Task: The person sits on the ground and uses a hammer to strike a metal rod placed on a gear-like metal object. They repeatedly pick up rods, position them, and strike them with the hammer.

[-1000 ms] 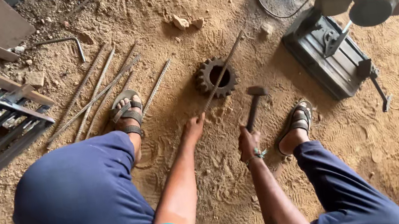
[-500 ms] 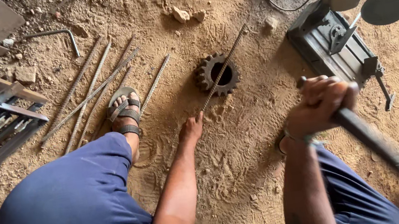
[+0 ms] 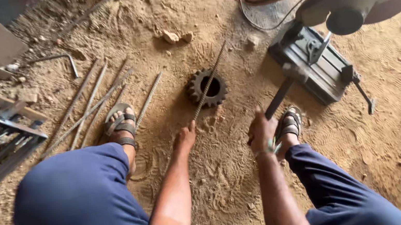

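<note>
Two hands: both closed on tools.
Left hand (image 3: 186,138): fingers pinch rod (image 3: 209,81) end, low on sand.
Rod: lies across gear (image 3: 207,88).
Right hand (image 3: 262,132): fingers wrapped around hammer (image 3: 283,90) handle.
Hammer: head raised, right of gear.

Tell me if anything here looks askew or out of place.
The thin rod lies slanted across the toothed gear on the dirt, its near end held by the left hand. Loose rods lie scattered by the sandalled foot. Nothing looks broken.
</note>
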